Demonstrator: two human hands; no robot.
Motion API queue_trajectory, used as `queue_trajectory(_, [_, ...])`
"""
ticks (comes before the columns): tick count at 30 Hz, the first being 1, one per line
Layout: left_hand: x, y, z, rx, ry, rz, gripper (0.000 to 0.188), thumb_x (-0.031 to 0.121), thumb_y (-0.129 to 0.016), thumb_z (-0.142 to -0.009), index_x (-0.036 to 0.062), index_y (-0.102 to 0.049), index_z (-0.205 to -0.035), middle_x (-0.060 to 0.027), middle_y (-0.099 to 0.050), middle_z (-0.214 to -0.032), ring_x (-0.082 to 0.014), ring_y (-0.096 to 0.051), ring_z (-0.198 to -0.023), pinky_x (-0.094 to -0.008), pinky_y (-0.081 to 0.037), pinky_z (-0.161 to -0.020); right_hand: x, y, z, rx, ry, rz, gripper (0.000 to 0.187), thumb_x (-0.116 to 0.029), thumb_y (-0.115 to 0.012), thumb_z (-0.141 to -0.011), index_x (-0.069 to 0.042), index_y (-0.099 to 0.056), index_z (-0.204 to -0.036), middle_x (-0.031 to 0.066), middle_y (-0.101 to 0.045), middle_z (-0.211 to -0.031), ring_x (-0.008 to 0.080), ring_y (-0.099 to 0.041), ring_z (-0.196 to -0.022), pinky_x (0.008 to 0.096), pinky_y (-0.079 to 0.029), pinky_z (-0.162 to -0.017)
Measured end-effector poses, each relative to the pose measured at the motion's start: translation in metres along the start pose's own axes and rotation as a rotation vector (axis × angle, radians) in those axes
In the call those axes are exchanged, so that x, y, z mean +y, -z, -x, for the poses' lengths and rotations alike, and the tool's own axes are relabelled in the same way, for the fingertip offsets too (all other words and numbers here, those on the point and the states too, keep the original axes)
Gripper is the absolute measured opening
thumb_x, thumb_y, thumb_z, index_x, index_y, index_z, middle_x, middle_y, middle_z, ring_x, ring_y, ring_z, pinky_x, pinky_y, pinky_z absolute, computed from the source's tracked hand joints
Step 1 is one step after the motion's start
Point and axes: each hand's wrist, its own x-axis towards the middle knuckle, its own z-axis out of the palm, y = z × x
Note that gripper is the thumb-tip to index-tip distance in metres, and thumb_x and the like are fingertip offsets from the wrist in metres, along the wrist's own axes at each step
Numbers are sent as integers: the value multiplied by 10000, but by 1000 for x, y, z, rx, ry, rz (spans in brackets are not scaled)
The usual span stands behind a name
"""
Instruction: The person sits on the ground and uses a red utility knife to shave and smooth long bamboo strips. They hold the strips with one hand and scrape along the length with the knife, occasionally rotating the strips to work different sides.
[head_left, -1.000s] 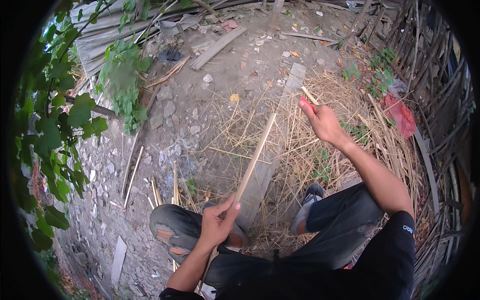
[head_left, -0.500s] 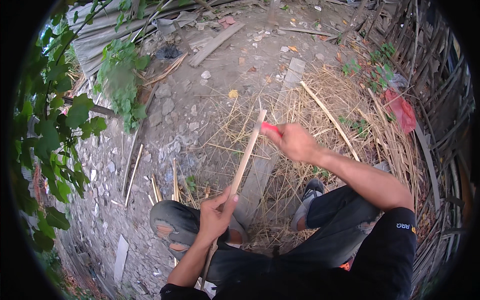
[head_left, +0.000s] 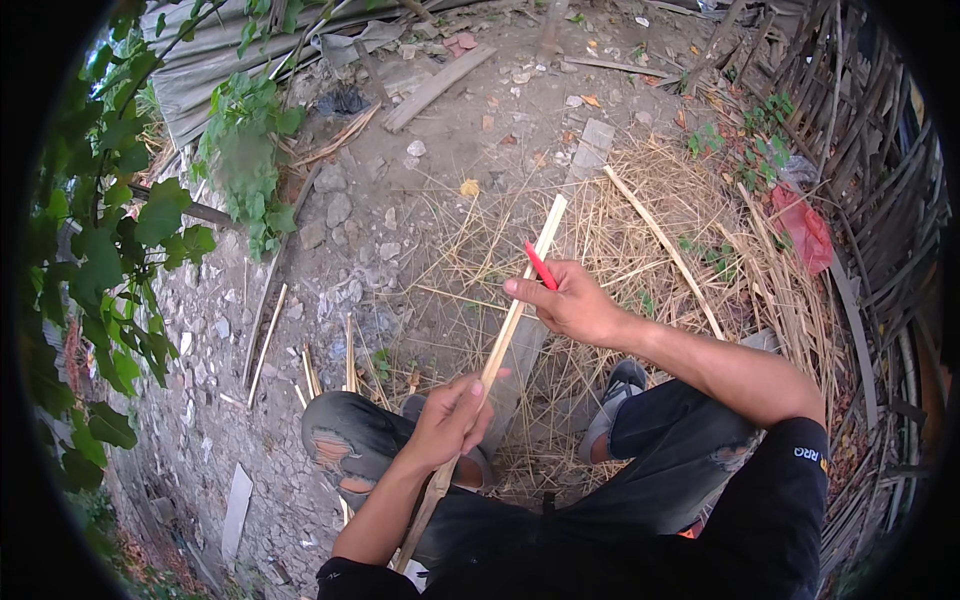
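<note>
My left hand (head_left: 448,422) is closed around a long, pale strip of split bamboo or wood (head_left: 510,325). The strip slants from beside my left thigh up to its free far end, over the straw. In my right hand (head_left: 585,308) is a tool with a red handle (head_left: 540,266), probably a knife; its blade cannot be made out. The right thumb and fingertips lie against the strip, above the left hand. The red handle points up and away, beside the strip.
Straw and thin shavings (head_left: 650,215) cover the ground ahead and right. A narrow plank (head_left: 517,365) lies between my feet. Several pale strips (head_left: 350,355) are by my left knee. A stick fence (head_left: 870,150) and red plastic bag (head_left: 803,232) are at right, leafy vines (head_left: 110,260) at left.
The strip's far end has shifted up and right, and a paler face shows. My right hand has come slightly nearer, its thumb now on the strip and the red handle tilted upward.
</note>
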Motion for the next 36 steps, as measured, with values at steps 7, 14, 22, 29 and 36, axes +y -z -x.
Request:
queue_trajectory(7, [-19, 7, 19, -240, 102, 119, 555, 306, -497, -1089, -7, -401, -1537, -80, -664, -879, -118, -604, -604, -258, -495, -583, -14, 49, -16, 360, 48, -437, 295, -274, -613, -1048, -138, -480, -822, -81, -379, -535, 51, -306, -397, 258, -235, -385])
queue_trajectory(14, [-24, -3, 20, -193, 23, 105, 536, 246, -427, -1122, 83, -267, -1608, 14, -435, -678, -65, -371, -444, -214, -302, -424, -23, 62, 0, 392, 97, -319, 255, -288, -632, -1043, -102, -544, -892, -81, -399, -554, 42, -337, -409, 244, -240, -384])
queue_trajectory(22, [-7, -6, 6, -21, -16, 216, 533, 247, -428, -1124, 119, -268, -1615, 45, -321, -652, -46, -281, -446, -220, -249, -410, -11, -11, 35, -32, 218, 563, 475, -478, -618, -1014, -6, -637, -968, 101, -566, -571, 308, -605, -516, 456, -494, -542])
queue_trajectory(29, [-2, -3, 4, 65, -17, 179, 511, 237, -435, -1120, 160, -299, -1607, 49, -297, -651, -39, -248, -425, -218, -220, -388, -21, -34, 46, -211, 108, 790, 552, -496, -501, -1039, 17, -675, -929, 257, -666, -727, 468, -673, -722, 550, -526, -675])
queue_trajectory(36, [7, -3, 2, 148, 73, 210, 530, 186, -496, -1096, 158, -328, -1597, 56, -279, -645, -40, -246, -436, -219, -217, -397, -10, -16, 18, -49, 107, 905, 662, -607, -425, -1050, -16, -688, -912, 138, -563, -517, 314, -618, -466, 506, -501, -512])
